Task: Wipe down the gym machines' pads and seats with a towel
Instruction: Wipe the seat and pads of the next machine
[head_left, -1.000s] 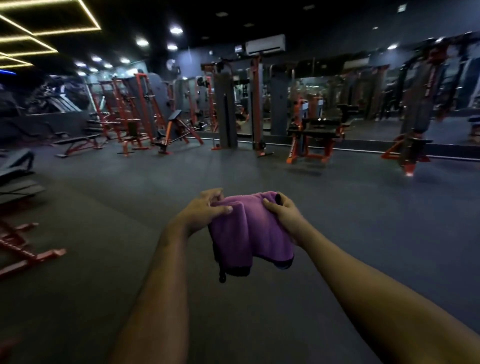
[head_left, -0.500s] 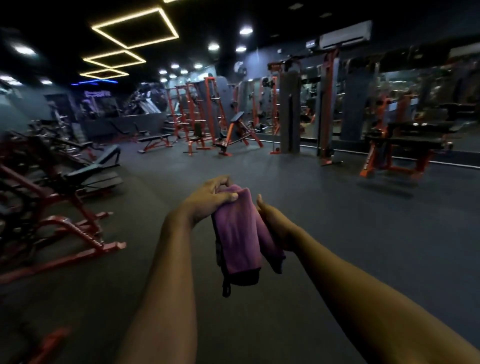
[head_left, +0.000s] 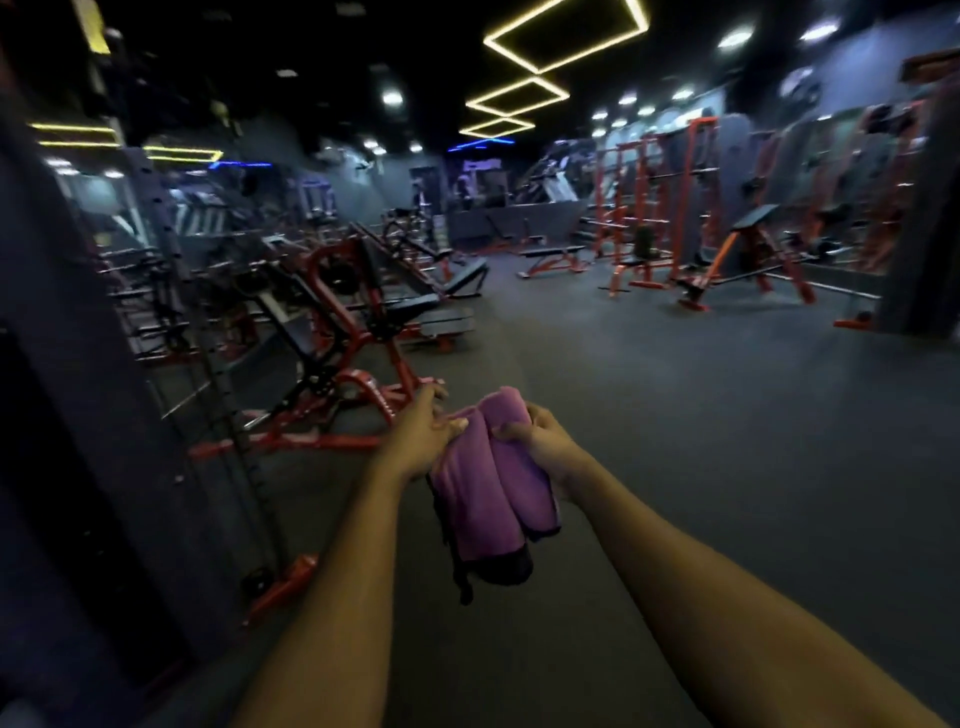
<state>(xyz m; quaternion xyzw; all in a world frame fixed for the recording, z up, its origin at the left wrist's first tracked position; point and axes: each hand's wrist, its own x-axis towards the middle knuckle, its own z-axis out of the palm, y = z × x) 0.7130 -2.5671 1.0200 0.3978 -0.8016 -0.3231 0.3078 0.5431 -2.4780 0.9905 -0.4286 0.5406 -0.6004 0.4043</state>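
Swung leftward, view blurs machines (head_left: 358, 312); left hand (head_left: 415, 441) and right hand (head_left: 543, 441) fingers grip towel (head_left: 488, 504).

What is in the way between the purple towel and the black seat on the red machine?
Nothing that shows. The left hand and right hand hold the purple towel up in the air, and only open floor lies between it and the black seat of the red machine, ahead to the left.
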